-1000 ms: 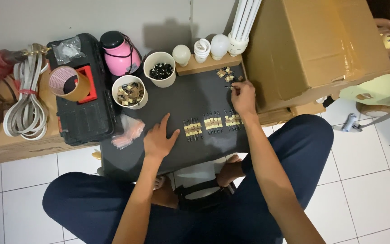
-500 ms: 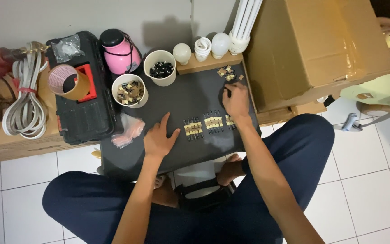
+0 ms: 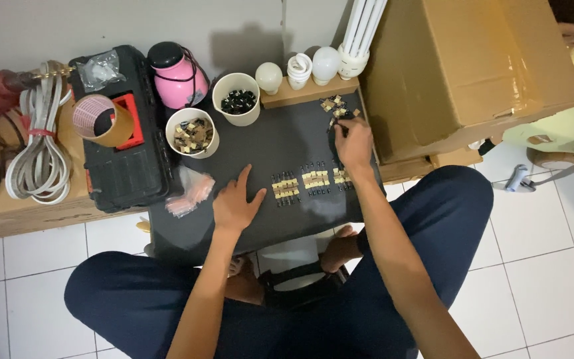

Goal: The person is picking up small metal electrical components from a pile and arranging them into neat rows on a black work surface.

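At one o'clock on the dark board [image 3: 260,143], the right hand [image 3: 352,141] has returned to the loose brass parts [image 3: 335,106], fingers together pinching there. Left hand [image 3: 236,203] stays flat, fingers apart, beside the brass rows [image 3: 310,181].

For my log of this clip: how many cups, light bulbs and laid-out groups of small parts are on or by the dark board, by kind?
Cups: 2, one with black parts, one with tan parts.
Light bulbs: 4, two round, one spiral, one tube type.
Groups of parts in the row: 3.
Total: 9.
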